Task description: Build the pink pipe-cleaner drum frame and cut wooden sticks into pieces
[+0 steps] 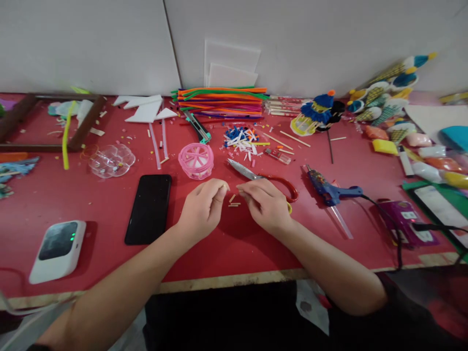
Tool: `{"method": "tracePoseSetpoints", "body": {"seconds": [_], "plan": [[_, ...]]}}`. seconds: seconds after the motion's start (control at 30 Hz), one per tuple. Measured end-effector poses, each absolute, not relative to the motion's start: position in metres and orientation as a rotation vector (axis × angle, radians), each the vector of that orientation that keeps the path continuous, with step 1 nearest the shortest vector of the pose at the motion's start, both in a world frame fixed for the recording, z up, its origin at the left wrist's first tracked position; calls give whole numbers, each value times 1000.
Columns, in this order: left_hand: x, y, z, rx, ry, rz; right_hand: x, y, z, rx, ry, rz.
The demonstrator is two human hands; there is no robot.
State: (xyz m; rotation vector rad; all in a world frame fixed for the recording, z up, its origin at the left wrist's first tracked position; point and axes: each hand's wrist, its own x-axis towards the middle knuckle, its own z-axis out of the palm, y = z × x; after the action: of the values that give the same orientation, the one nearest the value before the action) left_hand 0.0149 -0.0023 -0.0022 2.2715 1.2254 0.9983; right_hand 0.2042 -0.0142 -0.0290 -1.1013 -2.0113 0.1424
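Above the red table, my left hand [204, 204] is closed in a pinch, and what its fingertips hold is too small to make out. Opposite it, my right hand [266, 204] also pinches, its fingertips a short gap from the left ones; any thing in them is hidden. Between and just below the hands lie a few short wooden stick pieces [234, 204]. Scissors [243, 169] with red handles lie behind my right hand, partly covered by it. Behind my left hand stands a pink round wheel-like craft piece [196, 161].
A black phone [148, 209] and a white device with a screen [58, 251] lie to the left. At right are a blue glue gun [331, 189] and a purple box [405, 222] with cables. Pipe cleaners [221, 102], a cutter [198, 127] and colourful scraps [243, 140] lie behind.
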Motion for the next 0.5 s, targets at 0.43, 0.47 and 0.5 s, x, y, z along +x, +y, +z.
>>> {"method": "tracePoseSetpoints", "body": {"seconds": [0.43,0.47,0.5], "plan": [[16,5,-6,1645,1176,1189,220,-9,-22,-1204,-2040,121],[15,6,-7,1545,1160,1210,222,-8,-21,-1197,-2068,146],[15,8,-9,1445,1137,1232,222,-8,-19,-1180,-2109,179]]}}
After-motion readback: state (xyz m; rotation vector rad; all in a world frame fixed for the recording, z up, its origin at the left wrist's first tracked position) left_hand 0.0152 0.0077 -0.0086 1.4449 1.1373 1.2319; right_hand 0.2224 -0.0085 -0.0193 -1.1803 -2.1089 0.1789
